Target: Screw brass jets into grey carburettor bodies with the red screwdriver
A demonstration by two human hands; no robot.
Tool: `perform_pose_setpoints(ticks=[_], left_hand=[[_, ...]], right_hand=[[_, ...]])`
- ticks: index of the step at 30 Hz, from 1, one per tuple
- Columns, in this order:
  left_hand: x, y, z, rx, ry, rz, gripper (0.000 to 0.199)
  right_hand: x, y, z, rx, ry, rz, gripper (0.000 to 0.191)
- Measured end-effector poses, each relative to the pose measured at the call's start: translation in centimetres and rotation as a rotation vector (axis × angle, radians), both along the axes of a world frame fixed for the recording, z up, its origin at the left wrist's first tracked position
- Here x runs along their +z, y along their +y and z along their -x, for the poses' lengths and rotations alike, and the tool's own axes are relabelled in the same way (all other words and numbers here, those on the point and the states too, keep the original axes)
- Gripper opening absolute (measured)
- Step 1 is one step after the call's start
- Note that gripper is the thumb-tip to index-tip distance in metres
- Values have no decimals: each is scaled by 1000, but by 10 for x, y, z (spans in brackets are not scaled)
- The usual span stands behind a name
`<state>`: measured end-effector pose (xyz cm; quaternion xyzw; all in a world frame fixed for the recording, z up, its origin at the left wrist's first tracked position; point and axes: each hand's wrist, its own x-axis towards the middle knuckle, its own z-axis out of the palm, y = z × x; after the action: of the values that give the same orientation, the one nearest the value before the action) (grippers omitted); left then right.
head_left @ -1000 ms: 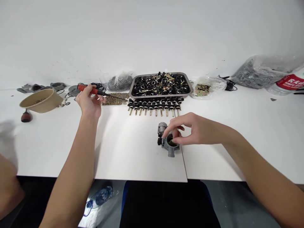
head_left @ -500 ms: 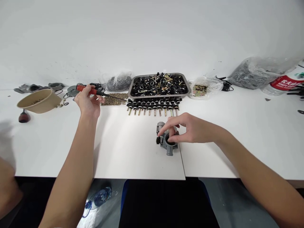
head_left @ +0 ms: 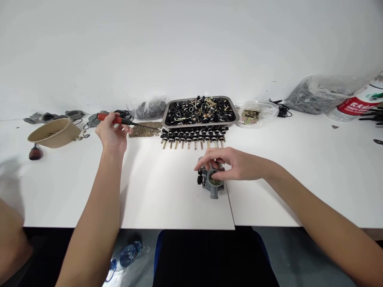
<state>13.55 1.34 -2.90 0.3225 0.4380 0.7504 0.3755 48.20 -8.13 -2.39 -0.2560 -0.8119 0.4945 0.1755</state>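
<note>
While the left hand [head_left: 112, 133] clamps one screwdriver [head_left: 119, 120], the right hand [head_left: 231, 163] (grip unclear) reaches into one housing [head_left: 214, 192].

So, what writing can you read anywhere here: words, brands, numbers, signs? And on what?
"农夫山": apparently these large white characters, on the red label of the bottle at far right.
Smaller line beneath them: too blurred to read.
Screwdriver and grey housing: no legible text.

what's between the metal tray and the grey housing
In the head view: rows of black parts with brass-coloured stems, then white tabletop, then the right hand, partly covering the housing.
</note>
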Motion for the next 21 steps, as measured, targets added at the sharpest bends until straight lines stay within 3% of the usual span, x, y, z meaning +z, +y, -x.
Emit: perform_pose_setpoints(ticks=[4,10,16,21], left_hand=[[10,-7,-3,-90,-58,-44,16],[19,-22,-35,-292,-138,-74,18],[15,-42,-82,-480,-157,34,16],[12,-49,-96,-568,-110,34,16]], right_hand=[[-4,5,-1,-83,92,108,34],[-28,16,7,-490,172,90,31],[-39,21,12,-535,182,119,39],[-37,19,14,-528,162,101,38]])
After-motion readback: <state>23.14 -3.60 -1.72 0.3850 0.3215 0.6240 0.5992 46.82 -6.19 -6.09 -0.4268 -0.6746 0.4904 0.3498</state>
